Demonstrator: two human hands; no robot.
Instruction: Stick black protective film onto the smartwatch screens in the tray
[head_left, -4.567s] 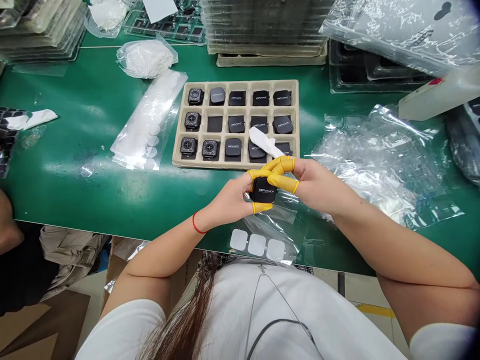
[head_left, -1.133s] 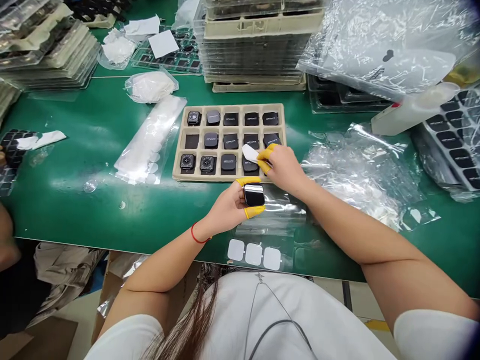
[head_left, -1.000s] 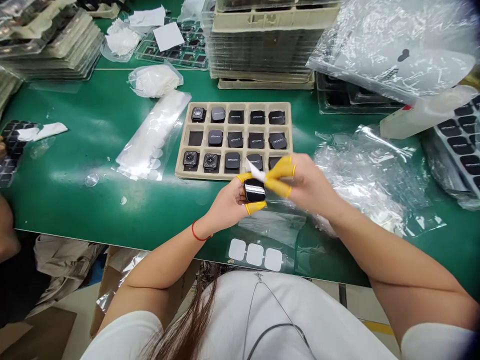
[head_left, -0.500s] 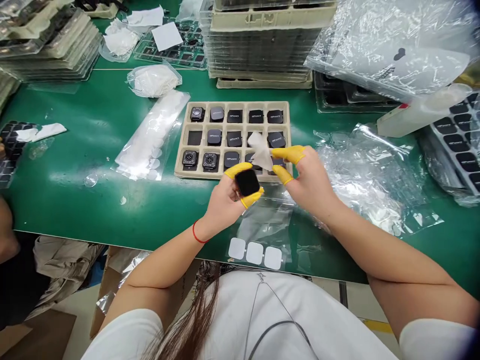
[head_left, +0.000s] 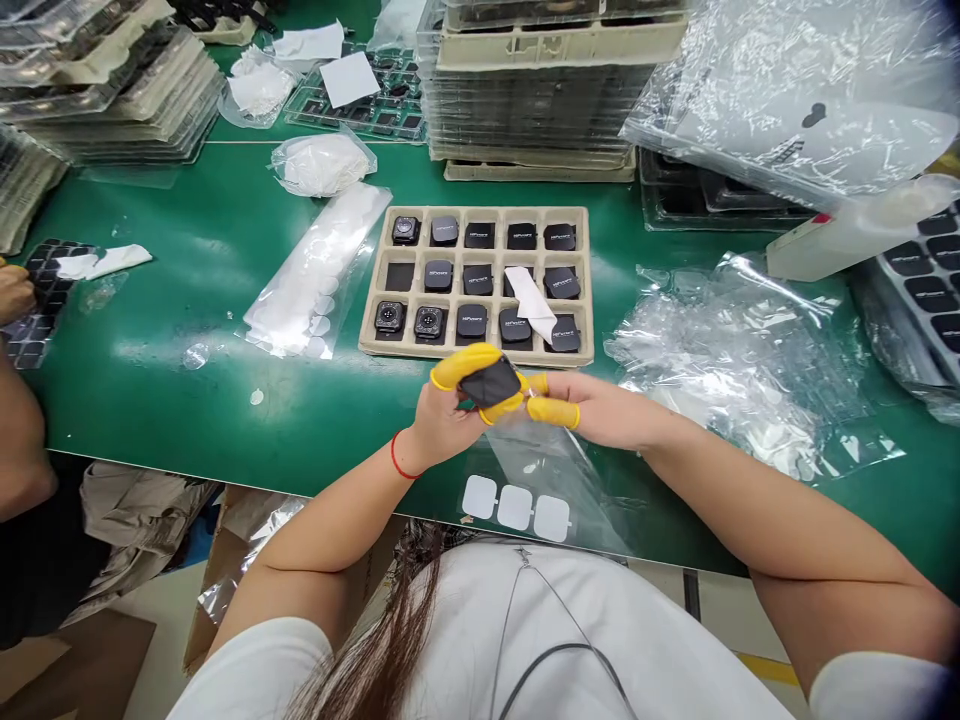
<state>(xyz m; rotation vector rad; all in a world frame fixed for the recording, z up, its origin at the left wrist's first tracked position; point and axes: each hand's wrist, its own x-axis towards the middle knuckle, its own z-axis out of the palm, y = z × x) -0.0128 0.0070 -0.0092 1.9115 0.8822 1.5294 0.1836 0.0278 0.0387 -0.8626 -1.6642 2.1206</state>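
My left hand (head_left: 442, 412), its fingertips in yellow finger cots, holds a black smartwatch body (head_left: 490, 383) tilted, screen side up. My right hand (head_left: 604, 412), also in yellow cots, pinches the watch's right edge between thumb and forefinger. In front of me lies a pulp tray (head_left: 401, 348) with three rows of compartments, holding several black watches, some with their backs showing. A white wipe (head_left: 530, 302) lies across the tray's right-hand compartments, partly covering a watch.
A transparent bag of white round stickers (head_left: 315, 270) lies left of the tray. Another bag with white square pads (head_left: 514, 507) lies below my hands. Crumpled plastic (head_left: 720, 370) is on the right, tray stacks (head_left: 536, 100) at the back. A co-worker's hand (head_left: 15, 295) shows at the far left.
My right hand has let go of the white wipe, which now lies in the tray. That hand has moved down to the watch. The watch has turned in my left hand, showing its dark face.
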